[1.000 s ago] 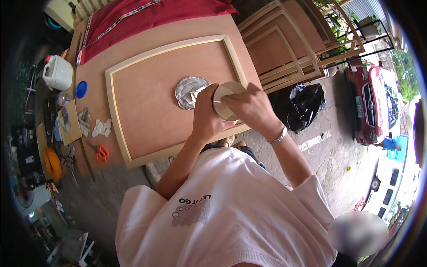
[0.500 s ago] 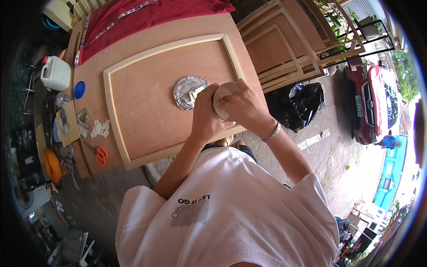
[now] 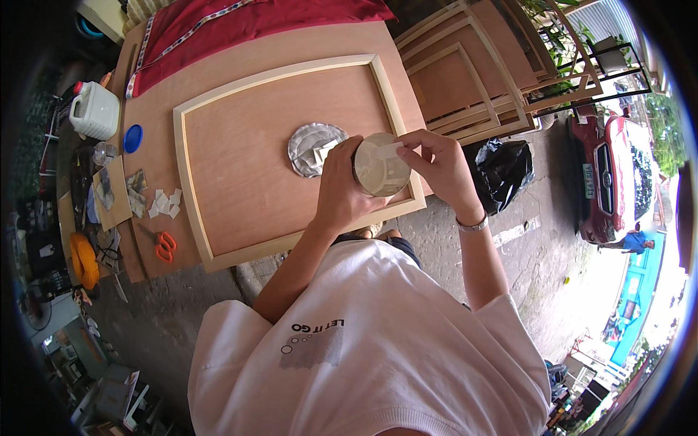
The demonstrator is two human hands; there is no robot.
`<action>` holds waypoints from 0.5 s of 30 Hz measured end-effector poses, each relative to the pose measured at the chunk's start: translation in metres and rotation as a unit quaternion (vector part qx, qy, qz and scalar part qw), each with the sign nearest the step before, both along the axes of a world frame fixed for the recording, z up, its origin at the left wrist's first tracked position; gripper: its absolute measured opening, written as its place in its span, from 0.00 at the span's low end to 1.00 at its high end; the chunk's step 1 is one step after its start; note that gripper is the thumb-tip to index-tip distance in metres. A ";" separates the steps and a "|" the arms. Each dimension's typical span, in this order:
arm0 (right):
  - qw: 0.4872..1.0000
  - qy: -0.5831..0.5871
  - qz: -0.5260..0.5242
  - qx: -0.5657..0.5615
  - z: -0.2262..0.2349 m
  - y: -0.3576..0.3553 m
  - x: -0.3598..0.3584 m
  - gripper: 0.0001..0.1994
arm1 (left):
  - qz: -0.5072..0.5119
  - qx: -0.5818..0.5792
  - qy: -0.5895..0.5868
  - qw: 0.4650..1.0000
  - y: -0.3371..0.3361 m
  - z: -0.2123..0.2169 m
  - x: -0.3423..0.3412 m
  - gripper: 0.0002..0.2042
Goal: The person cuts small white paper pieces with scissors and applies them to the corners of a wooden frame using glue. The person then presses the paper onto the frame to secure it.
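While the wooden table [image 3: 218,73] is carrying a framed plywood panel [image 3: 247,152], the left hand [image 3: 340,190] is gripping a round tin can [image 3: 379,174] over the panel's near right corner. The right hand [image 3: 435,161] is pinching a small pale strip [image 3: 385,150] at the can's open top. A silvery lid [image 3: 311,147] is lying just beside it, orange scissors [image 3: 166,245] well apart.

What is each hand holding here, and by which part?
The left hand grips a round open can around its side wall. The right hand pinches one end of a small pale strip over the can's mouth.
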State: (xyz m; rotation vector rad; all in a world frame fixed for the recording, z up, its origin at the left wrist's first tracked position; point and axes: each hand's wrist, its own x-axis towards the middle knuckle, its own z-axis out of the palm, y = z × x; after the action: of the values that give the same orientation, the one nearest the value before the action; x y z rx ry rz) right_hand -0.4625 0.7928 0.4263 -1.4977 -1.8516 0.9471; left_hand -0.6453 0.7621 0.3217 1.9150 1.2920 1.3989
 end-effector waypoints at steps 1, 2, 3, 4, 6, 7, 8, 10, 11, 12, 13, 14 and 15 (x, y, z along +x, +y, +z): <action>0.999 0.028 -0.011 -0.014 -0.004 -0.002 0.003 0.08 | 0.001 -0.005 0.000 1.000 0.001 0.000 0.002 0.49; 0.998 0.054 -0.017 -0.017 -0.004 -0.003 0.004 0.08 | 0.003 -0.009 0.001 1.000 0.001 0.001 0.004 0.49; 0.996 0.081 -0.024 -0.020 -0.004 -0.005 0.004 0.08 | -0.001 -0.014 -0.006 1.000 0.001 0.002 0.005 0.49; 0.993 0.108 -0.030 -0.023 -0.004 -0.006 0.004 0.08 | -0.005 -0.018 -0.012 1.000 0.002 0.003 0.006 0.49; 0.993 0.111 -0.024 -0.014 -0.009 -0.007 0.009 0.07 | -0.011 -0.029 -0.026 0.999 0.002 0.004 0.009 0.50; 0.993 0.113 -0.020 -0.010 -0.011 -0.007 0.011 0.06 | -0.014 -0.035 -0.034 0.999 0.003 0.002 0.010 0.50; 0.995 0.098 -0.024 0.013 -0.013 -0.008 0.012 0.06 | -0.017 -0.041 -0.042 0.998 0.003 0.001 0.011 0.51; 0.996 0.063 -0.037 0.057 -0.016 -0.011 0.015 0.05 | -0.021 -0.054 -0.049 0.997 0.003 0.001 0.018 0.51; 0.996 0.015 -0.020 0.087 -0.015 -0.012 0.017 0.05 | -0.024 -0.061 -0.053 0.996 0.003 0.001 0.021 0.51; 0.993 -0.033 -0.003 0.116 -0.013 -0.013 0.019 0.05 | -0.025 -0.051 -0.052 0.997 0.003 0.001 0.024 0.51; 0.986 -0.082 0.014 0.144 -0.011 -0.014 0.021 0.05 | -0.026 -0.041 -0.051 0.997 0.004 0.001 0.025 0.51; 0.985 -0.082 0.011 0.149 -0.010 -0.015 0.022 0.05 | -0.027 -0.032 -0.051 0.998 0.004 0.000 0.027 0.51; 0.985 -0.080 0.009 0.154 -0.010 -0.015 0.022 0.04 | -0.027 -0.043 -0.052 0.997 0.003 -0.001 0.028 0.51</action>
State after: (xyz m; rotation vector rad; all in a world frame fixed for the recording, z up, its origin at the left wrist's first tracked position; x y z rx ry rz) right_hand -0.4409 0.7776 0.4162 -1.4006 -2.0211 0.5283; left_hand -0.6177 0.7654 0.3212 1.7837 1.2217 1.3740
